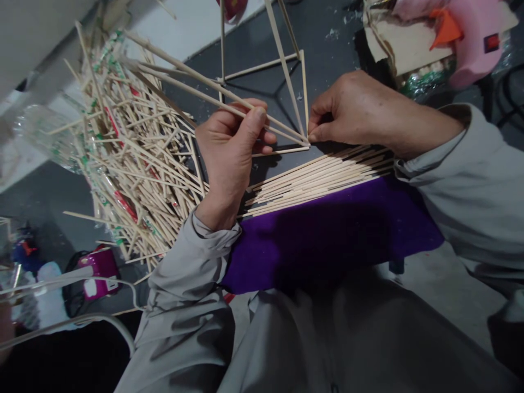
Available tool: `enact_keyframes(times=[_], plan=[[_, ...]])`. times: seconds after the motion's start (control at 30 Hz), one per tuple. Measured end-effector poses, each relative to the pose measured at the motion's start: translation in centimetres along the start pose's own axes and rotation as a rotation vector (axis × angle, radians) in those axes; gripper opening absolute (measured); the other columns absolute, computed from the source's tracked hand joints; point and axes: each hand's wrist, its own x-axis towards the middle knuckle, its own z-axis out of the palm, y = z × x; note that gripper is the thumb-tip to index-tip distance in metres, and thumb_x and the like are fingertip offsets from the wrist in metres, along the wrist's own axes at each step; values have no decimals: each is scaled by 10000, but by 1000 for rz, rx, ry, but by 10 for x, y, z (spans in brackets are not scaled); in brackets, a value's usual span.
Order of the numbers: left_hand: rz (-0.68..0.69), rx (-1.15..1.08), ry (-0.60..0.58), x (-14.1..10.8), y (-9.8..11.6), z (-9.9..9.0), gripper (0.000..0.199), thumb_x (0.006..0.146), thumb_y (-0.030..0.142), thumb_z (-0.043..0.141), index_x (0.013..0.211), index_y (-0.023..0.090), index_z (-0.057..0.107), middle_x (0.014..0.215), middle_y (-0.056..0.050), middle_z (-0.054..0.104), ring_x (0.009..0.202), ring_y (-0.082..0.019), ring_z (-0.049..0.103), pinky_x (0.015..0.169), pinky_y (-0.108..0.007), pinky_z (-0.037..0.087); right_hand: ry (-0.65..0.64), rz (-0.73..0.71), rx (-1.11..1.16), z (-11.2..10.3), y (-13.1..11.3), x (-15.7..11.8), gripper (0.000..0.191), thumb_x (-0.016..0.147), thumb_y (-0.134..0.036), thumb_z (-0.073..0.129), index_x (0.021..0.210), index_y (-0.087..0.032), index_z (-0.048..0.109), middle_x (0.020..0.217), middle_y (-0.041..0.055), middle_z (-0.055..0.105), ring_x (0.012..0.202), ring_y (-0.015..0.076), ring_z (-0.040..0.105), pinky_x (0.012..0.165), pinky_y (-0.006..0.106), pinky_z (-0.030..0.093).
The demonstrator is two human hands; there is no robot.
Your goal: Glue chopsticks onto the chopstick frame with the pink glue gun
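Observation:
Thin wooden sticks joined at their ends make an open, angular frame on the dark table. My left hand is closed, with thumb and fingers around two long slanting wooden sticks. These run from the upper left down to a corner joint of the frame. At that joint my right hand pinches with thumb and forefinger, holding the frame's corner. Its other fingers are curled, and the exact contact is partly hidden. Just below the joint lies a row of loose sticks, side by side.
A large heap of sticks with plastic wrappers is at left. Purple cloth covers the table's near edge. A pink device with a red switch stands at upper right. A magenta box and white cables are at lower left.

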Motion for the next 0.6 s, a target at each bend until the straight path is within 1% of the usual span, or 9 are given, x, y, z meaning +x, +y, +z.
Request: enact_keyframes(times=[0.17,0.3,0.47,0.6], plan=[[-14,-2,16,-1,1,1,94,905,303,752,875,216,733,764,8,686,598,-97,636,456,-225,488,0,-4,26,-2,-1,-1,100,818,-248,664,741,-208,712,656,46,662,618,158,585,629,336,400],[-37,11,20,-2,2,2,100,915,310,744,869,225,723,765,17,685,609,-91,629,475,-229,482,0,-14,-10,0,1,0,97,827,-262,661,785,-212,733,721,55,718,689,179,634,639,321,429],[-39,-9,1,0,-1,-1,154,891,361,772,884,217,718,780,14,689,618,-95,625,492,-250,471,-16,0,-9,0,3,1,136,827,-285,652,823,-195,753,779,61,746,733,189,666,641,313,425],[-61,-10,-7,0,-3,-2,220,862,403,799,904,212,699,787,20,698,632,-84,612,510,-230,462,-9,8,-5,0,1,0,143,829,-254,649,855,-188,773,806,60,762,760,187,674,658,314,424]])
